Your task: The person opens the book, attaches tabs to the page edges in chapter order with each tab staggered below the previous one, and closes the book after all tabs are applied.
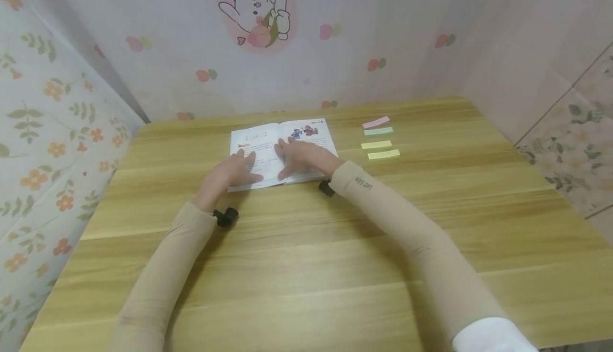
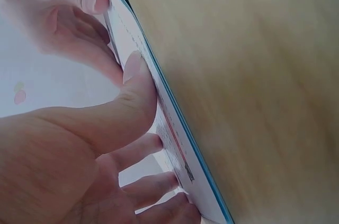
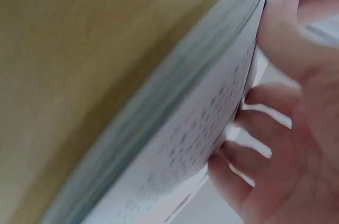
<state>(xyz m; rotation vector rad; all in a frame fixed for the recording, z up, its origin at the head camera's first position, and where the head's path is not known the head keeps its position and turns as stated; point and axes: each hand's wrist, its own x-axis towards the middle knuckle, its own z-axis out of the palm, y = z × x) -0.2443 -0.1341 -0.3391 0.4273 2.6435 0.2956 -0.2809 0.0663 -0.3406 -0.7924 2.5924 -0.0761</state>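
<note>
White-paged open book (image 1: pixel 280 150) is lying directly ahead of us, its long axis running left to right. We are pressing left hand (image 1: pixel 234 170) and right hand (image 1: pixel 301 158) flat on its pages, fingers spread, both equally near.

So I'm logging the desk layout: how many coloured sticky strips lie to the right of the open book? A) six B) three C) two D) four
D: beside the open book, four sticky strips lie in a column: pink, green and two yellow.

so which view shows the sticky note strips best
The head view: all four sticky note strips lie in a column on the table, right of the open book. Neither wrist view shows them.
</note>
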